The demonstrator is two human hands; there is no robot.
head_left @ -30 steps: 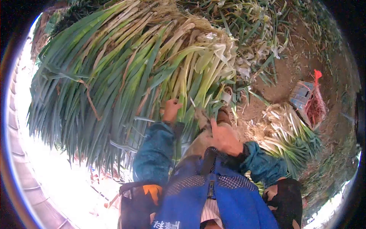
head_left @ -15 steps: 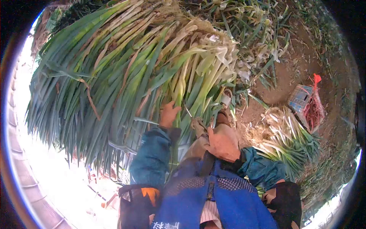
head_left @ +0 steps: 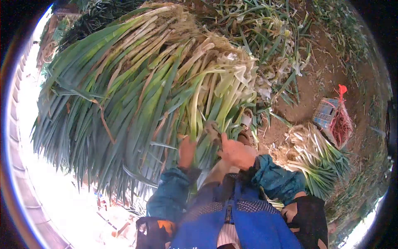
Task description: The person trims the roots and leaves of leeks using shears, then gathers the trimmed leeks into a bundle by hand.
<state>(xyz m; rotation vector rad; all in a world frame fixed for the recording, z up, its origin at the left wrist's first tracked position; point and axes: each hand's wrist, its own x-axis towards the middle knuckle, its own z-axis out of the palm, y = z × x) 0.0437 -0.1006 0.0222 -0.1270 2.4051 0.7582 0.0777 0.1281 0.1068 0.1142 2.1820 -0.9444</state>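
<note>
My left hand (head_left: 187, 152) is closed round leek leaves at the lower front edge of a large pile of leeks (head_left: 141, 91). To its right, my right hand (head_left: 238, 153) is above my lap, one finger pointing up and the others curled; what they hold is hard to make out. A grey-brown object (head_left: 213, 132) lies just beyond its fingertips, among the green stalks. The pile's pale roots point to the upper right and its long green leaves hang to the lower left.
A smaller leek bunch (head_left: 317, 155) lies on the soil to the right. Beside it is a printed bag with red netting (head_left: 335, 118). Loose trimmings (head_left: 273, 41) cover the ground at the top. My knees are below my hands.
My left hand has moved down, towards my body, and its fingers are more curled. My right hand has shifted slightly up and left. The view has moved slightly.
</note>
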